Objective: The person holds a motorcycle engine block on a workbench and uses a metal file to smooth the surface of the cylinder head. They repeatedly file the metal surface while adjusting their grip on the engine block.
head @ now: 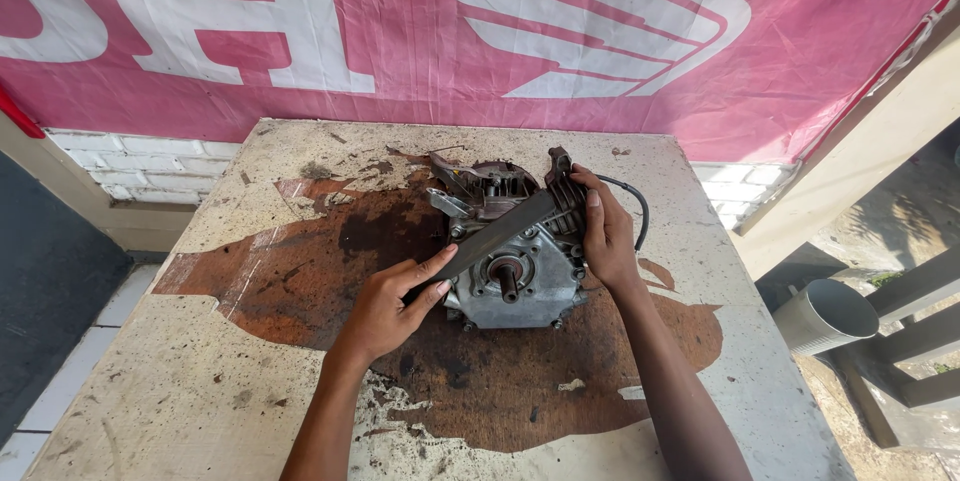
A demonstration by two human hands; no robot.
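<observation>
A small grey engine block (520, 286) with a protruding shaft sits in the middle of a worn, stained tabletop (200, 381). My left hand (385, 306) grips one end of a long flat metal file (500, 233) that lies diagonally across the engine's top. My right hand (605, 236) holds the engine's finned right side, fingers near the file's far end. A black cable (635, 211) curves out behind my right hand.
A pink and white banner (480, 31) hangs behind the table over a white brick wall (150, 166). A grey pipe end (825, 313) and wooden slats (915, 341) lie to the right, below the table edge. Tiled floor shows at the left.
</observation>
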